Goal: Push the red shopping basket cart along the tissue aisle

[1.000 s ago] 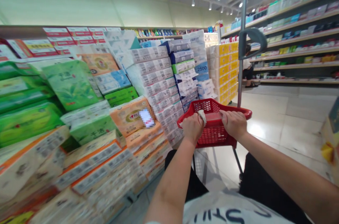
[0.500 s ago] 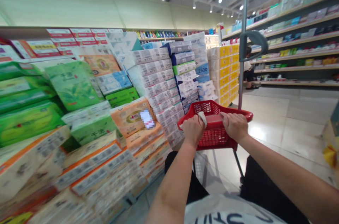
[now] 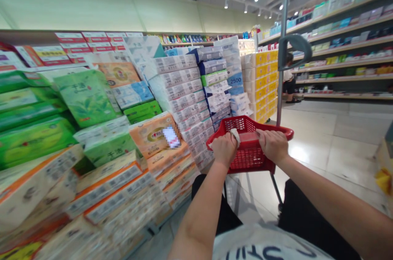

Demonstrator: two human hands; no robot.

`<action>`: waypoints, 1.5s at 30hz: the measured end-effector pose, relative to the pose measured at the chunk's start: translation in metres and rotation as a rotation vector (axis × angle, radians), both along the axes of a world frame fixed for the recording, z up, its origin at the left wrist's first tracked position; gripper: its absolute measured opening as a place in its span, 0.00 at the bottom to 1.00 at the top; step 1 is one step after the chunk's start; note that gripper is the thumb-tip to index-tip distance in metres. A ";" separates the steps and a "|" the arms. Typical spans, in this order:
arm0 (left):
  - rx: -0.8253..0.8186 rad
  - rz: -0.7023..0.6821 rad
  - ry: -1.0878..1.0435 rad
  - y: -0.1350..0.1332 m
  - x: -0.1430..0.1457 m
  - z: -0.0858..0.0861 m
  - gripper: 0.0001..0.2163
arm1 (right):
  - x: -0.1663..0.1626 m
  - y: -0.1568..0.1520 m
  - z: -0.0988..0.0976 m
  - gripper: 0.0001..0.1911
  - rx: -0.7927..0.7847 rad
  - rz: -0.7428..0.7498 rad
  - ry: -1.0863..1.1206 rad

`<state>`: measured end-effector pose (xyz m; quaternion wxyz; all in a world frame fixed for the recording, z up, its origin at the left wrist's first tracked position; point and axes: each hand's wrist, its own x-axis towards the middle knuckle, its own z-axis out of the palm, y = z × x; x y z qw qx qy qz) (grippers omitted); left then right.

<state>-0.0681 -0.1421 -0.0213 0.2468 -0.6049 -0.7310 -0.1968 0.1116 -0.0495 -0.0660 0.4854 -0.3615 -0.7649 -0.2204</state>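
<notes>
Both my hands grip the near rim of a red shopping basket cart [image 3: 245,157] in a shop aisle. My left hand [image 3: 223,149] is closed on the rim and also holds a small white piece of paper or cloth [image 3: 235,136] against it. My right hand [image 3: 272,145] is closed on the rim beside it. A grey pole with a curved handle [image 3: 293,45] rises from the cart's far side. The basket looks empty as far as I can see into it.
Stacked packs of tissue and paper rolls [image 3: 101,129] crowd the left side, close to the cart. Yellow boxes [image 3: 264,84] stand ahead. Shelves with goods [image 3: 340,47] line the right. A person [image 3: 288,82] stands far ahead by the shelves. Tiled floor [image 3: 322,137] lies ahead on the right.
The view has shifted slightly as I move along the aisle; the stacks on the left have slid a little nearer. Both hands keep the same grip on the basket rim.
</notes>
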 end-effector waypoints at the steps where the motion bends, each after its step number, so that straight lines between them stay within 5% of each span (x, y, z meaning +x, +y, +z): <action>1: 0.004 0.002 0.002 0.000 0.000 -0.001 0.16 | 0.000 0.000 0.000 0.17 0.000 0.001 -0.001; 10: -0.010 -0.068 0.067 -0.004 -0.003 -0.006 0.15 | 0.000 0.000 0.001 0.17 -0.014 0.006 -0.007; 18: -0.068 0.076 -0.057 0.002 0.000 0.002 0.18 | 0.001 -0.003 0.001 0.17 -0.028 0.017 0.002; 31: 0.007 -0.022 0.011 -0.007 0.002 -0.003 0.14 | 0.001 0.000 -0.001 0.17 -0.026 0.015 0.008; 41: -0.133 0.080 -0.094 0.006 -0.003 0.006 0.21 | 0.001 -0.001 -0.001 0.17 -0.010 0.013 -0.002; 45: -0.057 0.040 -0.037 0.001 -0.003 0.002 0.20 | 0.001 -0.001 0.000 0.17 -0.014 0.014 -0.001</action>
